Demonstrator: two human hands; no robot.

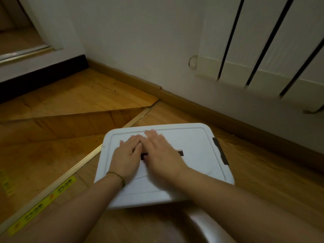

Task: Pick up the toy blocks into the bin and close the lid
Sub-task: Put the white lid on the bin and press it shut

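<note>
The white bin lid (196, 151) lies flat over the bin on the wooden floor, with a dark latch (220, 151) on its right edge and a dark handle slot at its centre, mostly covered. My left hand (128, 156) rests flat on the lid's left half, fingers straight. My right hand (162, 151) presses palm down beside it, fingers extended toward the far edge. The two hands touch near the middle. No toy blocks are visible; the bin's inside is hidden by the lid.
A raised wooden step (57, 109) with a pale edge strip (82, 163) and yellow warning tape (40, 206) runs left of the bin. A wall with brown skirting (201, 106) and a white radiator (263, 55) stands behind. A pale curved object (201, 223) sits near my right forearm.
</note>
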